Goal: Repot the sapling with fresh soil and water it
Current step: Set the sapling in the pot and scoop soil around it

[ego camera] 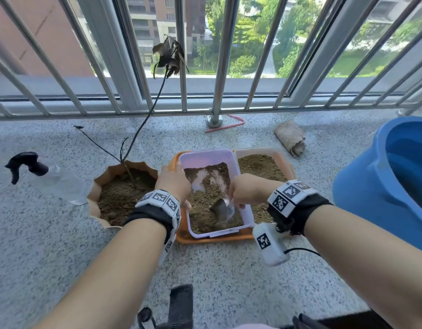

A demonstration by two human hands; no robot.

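- The left hand [173, 184] is gripping the left wall of the clear plastic tub [205, 155], fingers curled over its rim.
- The right hand [249, 189] is clenching round a small metal scoop [223, 210], whose bowl is sitting in the soil [211, 191] at the near end of the tub.
- The tub is resting on an orange tray [229, 238], with a second soil-filled container [276, 160] just beside it on the right.
- The sapling [145, 119] is standing in the scalloped terracotta pot [96, 193], left of the tub, its thin stem leaning toward the railing [219, 67] with withered dark leaves at the top.
- A spray bottle [51, 179] with a black trigger is lying on the speckled floor [39, 233] at far left.
- A blue bucket [371, 186] is standing at the right, and a rolled cloth [290, 137] is lying near the railing.
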